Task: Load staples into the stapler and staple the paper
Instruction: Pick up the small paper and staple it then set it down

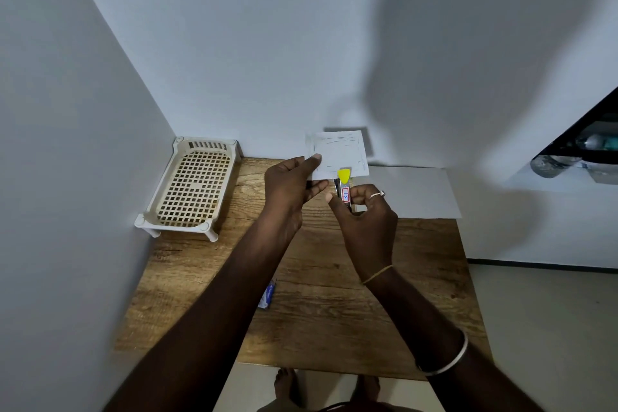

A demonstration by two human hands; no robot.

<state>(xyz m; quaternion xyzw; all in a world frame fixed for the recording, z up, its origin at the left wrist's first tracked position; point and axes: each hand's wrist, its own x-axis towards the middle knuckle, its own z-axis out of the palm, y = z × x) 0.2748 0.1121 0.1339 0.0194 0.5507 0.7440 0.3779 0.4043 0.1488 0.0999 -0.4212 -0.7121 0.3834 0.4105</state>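
Evidently the work is well along. Above the wooden tabletop (317, 294), which has a large white sheet (411, 192) at its far right corner and a beige slotted basket (192, 187) at its far left corner, the small paper (337, 152) is held up near the far edge. Short dark marks that look like staples line its borders, so I judge loading done and stapling under way, with perhaps a few presses left.

The left hand (287, 191) pinches the paper's left edge, thumb in front, fingers (317, 186) behind. The right hand (364, 217) is curled round the stapler (344, 187), whose yellow nose overlaps the paper's bottom edge, just beside the left fingertips. I cannot tell whether it is squeezed home. A small blue box (267, 296), likely staples, lies left of the tabletop's middle.
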